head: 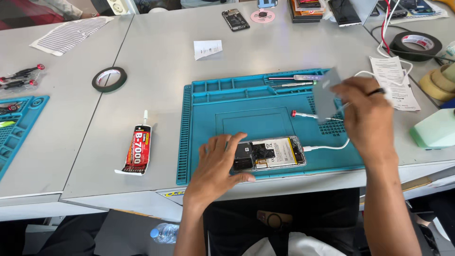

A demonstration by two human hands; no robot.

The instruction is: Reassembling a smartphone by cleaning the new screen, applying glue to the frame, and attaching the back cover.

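An opened phone [275, 153] with its back off lies on the blue work mat [208, 118], a white cable [327, 147] plugged into its right end. My left hand [215, 168] rests on the phone's left end, fingers spread, thumb under its near edge. Raised over the mat's right side, my right hand [367, 118] holds a thin grey back cover [326, 97] by its right edge. A red-tipped screwdriver [308, 114] lies on the mat just left of the cover.
A glue tube [137, 149] and a black tape roll [109, 78] lie left of the mat. More tools [294, 80] sit in the mat's top trays. Papers [395, 80], tape rolls [417, 45] and a green block [433, 130] crowd the right. Other phones [235, 20] lie at the far edge.
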